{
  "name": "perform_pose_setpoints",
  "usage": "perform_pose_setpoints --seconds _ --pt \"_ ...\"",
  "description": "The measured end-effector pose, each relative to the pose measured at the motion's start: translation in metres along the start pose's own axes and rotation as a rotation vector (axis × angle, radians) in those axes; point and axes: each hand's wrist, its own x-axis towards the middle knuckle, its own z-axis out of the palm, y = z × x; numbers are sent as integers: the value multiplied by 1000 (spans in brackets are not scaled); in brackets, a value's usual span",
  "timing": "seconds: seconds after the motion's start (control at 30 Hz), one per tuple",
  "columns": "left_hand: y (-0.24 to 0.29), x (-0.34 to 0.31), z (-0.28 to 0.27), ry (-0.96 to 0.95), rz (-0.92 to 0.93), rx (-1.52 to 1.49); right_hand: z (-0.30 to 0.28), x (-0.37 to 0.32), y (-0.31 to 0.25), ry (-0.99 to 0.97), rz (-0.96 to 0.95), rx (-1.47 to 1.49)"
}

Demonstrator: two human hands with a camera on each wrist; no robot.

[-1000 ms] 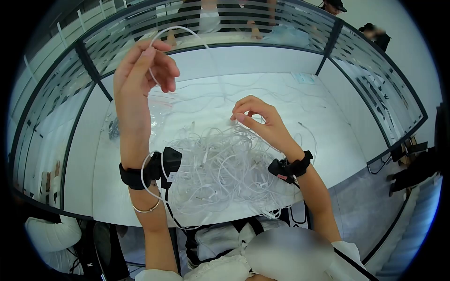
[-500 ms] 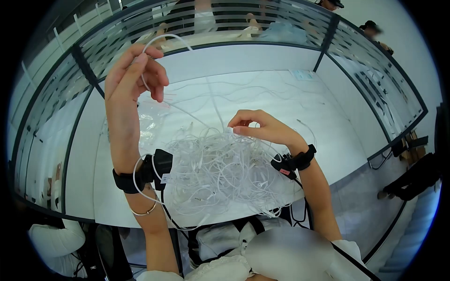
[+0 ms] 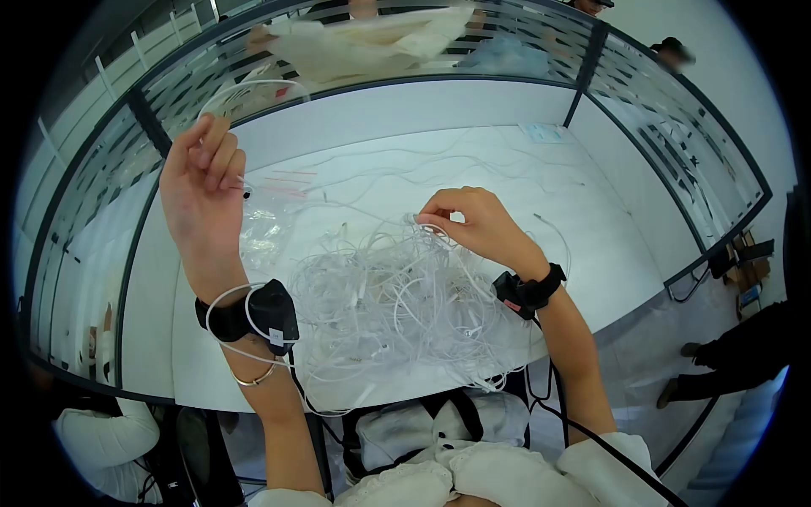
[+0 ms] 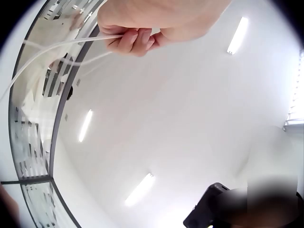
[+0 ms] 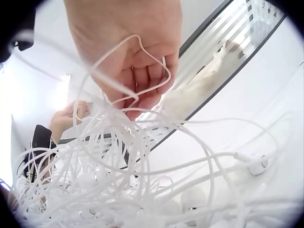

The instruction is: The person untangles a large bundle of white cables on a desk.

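Raised at the left, my left hand (image 3: 203, 182) has its fingers curled round a thin white cable (image 4: 66, 42). The cable arcs above the fingertips in the head view, and a loop of it hangs round the left wrist strap. A big tangle of white cables (image 3: 397, 313) lies on the table in front of me. At its far edge my right hand (image 3: 486, 224) pinches a white cable strand, thumb against fingers. In the right wrist view, a cable loop (image 5: 107, 54) crosses that palm, and a white plug (image 5: 256, 165) shows at the right.
Several loose cables stretch across the white table (image 3: 608, 245) toward the back. A clear plastic bag (image 3: 263, 237) lies left of the tangle. Low panels with striped glass (image 3: 372, 51) enclose the table. People are beyond them, and a pale cloth (image 3: 380, 42) is behind the back panel.
My left hand has moved left and turned, its fingers curling more, drawing the cable along. The right hand stays near the tangle's far edge. A pale cloth has appeared beyond the back panel.
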Motion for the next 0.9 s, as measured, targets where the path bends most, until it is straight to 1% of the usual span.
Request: perform_pose_setpoints --seconds 0.03,0.07,0.17,0.27,0.33,0.4,0.5,0.53,0.57,0.63,0.67,0.7,0.77,0.8,0.9 --pt "0 0 -2 6 2 -6 1 1 0 51 -68 -92" --pt "-1 0 -3 16 9 -10 1 0 -3 63 -61 -140" --pt "-5 -2 6 103 36 58 2 2 2 214 -262 -248" --pt "-11 4 -4 -71 23 -3 -1 4 -4 351 -252 -157" --pt "-15 3 3 -158 97 -105 -6 6 -3 429 -277 -123" --pt "-19 1 10 -237 164 -167 -13 5 -10 443 -255 -7" --pt "-19 -7 22 -302 243 57 -23 5 -13 457 -194 149" --pt "-19 -9 27 -272 253 165 -26 7 -16 456 -164 210" --pt "-19 -11 28 -275 226 198 -30 9 -18 456 -132 271" --pt "-21 -13 30 -282 171 261 -42 17 -24 446 -145 327" --pt "-22 -13 32 -235 177 325 -48 21 -28 439 -149 378" --pt "-22 -13 32 -255 150 328 -55 26 -33 430 -151 427" --pt "-21 -14 32 -298 96 331 -72 35 -50 428 -215 365" --pt "-21 -16 35 -262 99 363 -79 41 -60 423 -253 342" --pt "-20 -16 37 -296 102 414 -98 59 -86 423 -370 302"
